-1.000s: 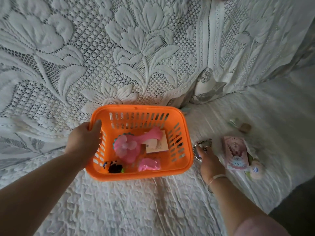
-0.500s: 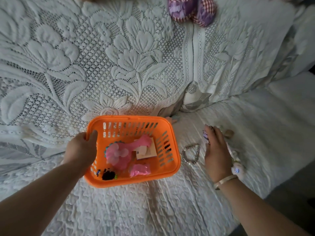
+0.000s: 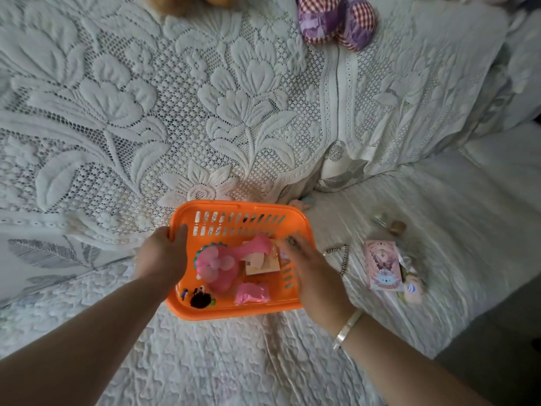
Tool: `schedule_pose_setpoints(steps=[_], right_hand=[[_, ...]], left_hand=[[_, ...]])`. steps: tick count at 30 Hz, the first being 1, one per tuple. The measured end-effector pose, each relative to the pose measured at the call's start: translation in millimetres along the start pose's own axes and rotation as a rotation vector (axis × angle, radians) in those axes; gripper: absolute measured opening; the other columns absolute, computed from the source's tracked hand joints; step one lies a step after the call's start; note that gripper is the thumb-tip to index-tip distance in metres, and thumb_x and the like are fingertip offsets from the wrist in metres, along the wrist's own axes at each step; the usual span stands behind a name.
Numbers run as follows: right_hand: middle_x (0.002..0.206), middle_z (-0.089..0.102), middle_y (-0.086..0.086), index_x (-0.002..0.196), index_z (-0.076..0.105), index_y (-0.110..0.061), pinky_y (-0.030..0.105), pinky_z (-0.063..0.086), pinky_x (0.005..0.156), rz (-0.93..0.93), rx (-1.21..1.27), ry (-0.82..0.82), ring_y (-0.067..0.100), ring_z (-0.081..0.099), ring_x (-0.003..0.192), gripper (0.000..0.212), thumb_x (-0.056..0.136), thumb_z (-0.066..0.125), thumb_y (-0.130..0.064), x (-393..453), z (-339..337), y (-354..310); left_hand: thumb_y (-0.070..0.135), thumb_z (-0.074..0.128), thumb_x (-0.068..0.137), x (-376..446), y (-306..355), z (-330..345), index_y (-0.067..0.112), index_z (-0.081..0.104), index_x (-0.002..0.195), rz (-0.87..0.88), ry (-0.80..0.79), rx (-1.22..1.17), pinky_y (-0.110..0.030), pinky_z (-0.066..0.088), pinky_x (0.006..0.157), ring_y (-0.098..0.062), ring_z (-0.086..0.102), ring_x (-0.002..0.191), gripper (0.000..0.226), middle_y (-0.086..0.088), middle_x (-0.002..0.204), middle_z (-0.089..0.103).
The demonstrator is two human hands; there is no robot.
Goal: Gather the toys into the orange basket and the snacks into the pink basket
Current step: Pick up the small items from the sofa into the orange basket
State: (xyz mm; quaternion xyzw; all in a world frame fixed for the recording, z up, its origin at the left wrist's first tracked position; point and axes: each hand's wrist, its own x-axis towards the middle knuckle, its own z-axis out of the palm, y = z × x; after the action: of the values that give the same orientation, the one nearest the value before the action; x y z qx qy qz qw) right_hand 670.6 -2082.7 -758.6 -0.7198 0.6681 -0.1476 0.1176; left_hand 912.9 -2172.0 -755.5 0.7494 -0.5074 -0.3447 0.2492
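While your left hand grips the rim of the orange basket on the bed, your right hand hovers over its right side; blur hides its grasp. Pink fan lies inside.

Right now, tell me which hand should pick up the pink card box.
Right. The right hand hovers over the orange basket's right rim, near the pink card box; the left hand grips the basket's left rim.
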Motion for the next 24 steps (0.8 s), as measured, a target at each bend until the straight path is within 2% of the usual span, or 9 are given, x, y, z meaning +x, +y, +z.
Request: schedule_pose_setpoints(steps=[4,7,11,13,16,18,19,22,24], right_hand=[[0.152,0.025,-0.004,0.143,0.029,-0.036,0.029,0.05,0.073,0.007,-0.111,-0.243,0.022,0.05,0.119,0.071,0.087,0.039,0.006,6,28,-1],[0.142,0.038,0.001,0.142,0.034,-0.031,0.037,0.052,0.078,0.048,-0.141,-0.395,0.026,0.056,0.108,0.068,0.086,0.038,0.007,15,34,1],[0.148,0.031,-0.001,0.143,0.033,-0.036,0.04,0.052,0.085,0.071,-0.133,-0.561,0.03,0.052,0.117,0.071,0.084,0.043,0.003,25,44,14],[0.149,0.031,-0.004,0.139,0.04,-0.035,0.035,0.049,0.091,0.025,-0.071,-0.489,0.025,0.048,0.124,0.067,0.084,0.044,0.004,24,40,15],[0.133,0.051,-0.002,0.122,0.053,-0.027,0.027,0.049,0.081,-0.056,0.011,0.007,0.019,0.052,0.115,0.055,0.078,0.038,0.004,23,13,12],[0.119,0.057,0.007,0.11,0.059,-0.017,0.034,0.05,0.08,0.015,-0.01,0.331,0.026,0.055,0.105,0.049,0.071,0.032,-0.005,26,-4,24],[0.118,0.057,0.012,0.108,0.062,-0.011,0.038,0.049,0.082,0.096,-0.019,0.403,0.031,0.055,0.106,0.049,0.068,0.035,-0.002,27,-8,36],[0.129,0.051,0.024,0.118,0.06,-0.001,0.047,0.046,0.091,0.344,-0.076,0.348,0.044,0.051,0.115,0.056,0.066,0.047,0.016,28,0,88],[0.147,0.032,0.026,0.138,0.044,-0.007,0.052,0.039,0.102,0.428,-0.173,0.105,0.045,0.036,0.131,0.061,0.08,0.061,-0.001,23,17,116]], left_hand=[[0.043,0.042,0.102,1,-5,3,0.006,0.059,0.088,0.001,-0.009,0.026,-0.034,0.038,0.057,-0.032,0.059,0.07,0.042,-0.014,0.078,0.064],[0.043,0.044,0.101,2,-6,5,0.007,0.059,0.086,0.003,-0.009,0.014,-0.034,0.037,0.056,-0.033,0.059,0.07,0.042,-0.013,0.075,0.063],[0.041,0.045,0.102,5,-2,7,0.004,0.059,0.085,0.003,-0.015,-0.004,-0.034,0.034,0.054,-0.03,0.055,0.065,0.043,-0.012,0.071,0.06],[0.041,0.045,0.101,8,0,8,0.004,0.059,0.085,0.003,-0.021,-0.017,-0.035,0.038,0.056,-0.034,0.058,0.068,0.043,-0.014,0.072,0.062],[0.042,0.044,0.102,10,4,11,0.005,0.059,0.085,0.002,-0.043,-0.025,-0.037,0.043,0.06,-0.038,0.063,0.074,0.043,-0.018,0.077,0.066],[0.043,0.044,0.101,14,8,14,0.006,0.059,0.087,-0.005,-0.05,-0.033,-0.037,0.044,0.062,-0.038,0.064,0.075,0.043,-0.017,0.079,0.067],[0.043,0.044,0.101,15,10,15,0.006,0.059,0.088,-0.008,-0.05,-0.03,-0.038,0.046,0.063,-0.037,0.064,0.076,0.042,-0.016,0.08,0.067],[0.043,0.046,0.101,20,16,17,0.006,0.061,0.087,-0.001,-0.049,-0.037,-0.044,0.051,0.069,-0.038,0.065,0.077,0.043,-0.017,0.08,0.068],[0.044,0.047,0.1,25,18,18,0.006,0.062,0.084,-0.007,-0.047,-0.047,-0.051,0.056,0.075,-0.038,0.067,0.078,0.043,-0.018,0.081,0.069]])
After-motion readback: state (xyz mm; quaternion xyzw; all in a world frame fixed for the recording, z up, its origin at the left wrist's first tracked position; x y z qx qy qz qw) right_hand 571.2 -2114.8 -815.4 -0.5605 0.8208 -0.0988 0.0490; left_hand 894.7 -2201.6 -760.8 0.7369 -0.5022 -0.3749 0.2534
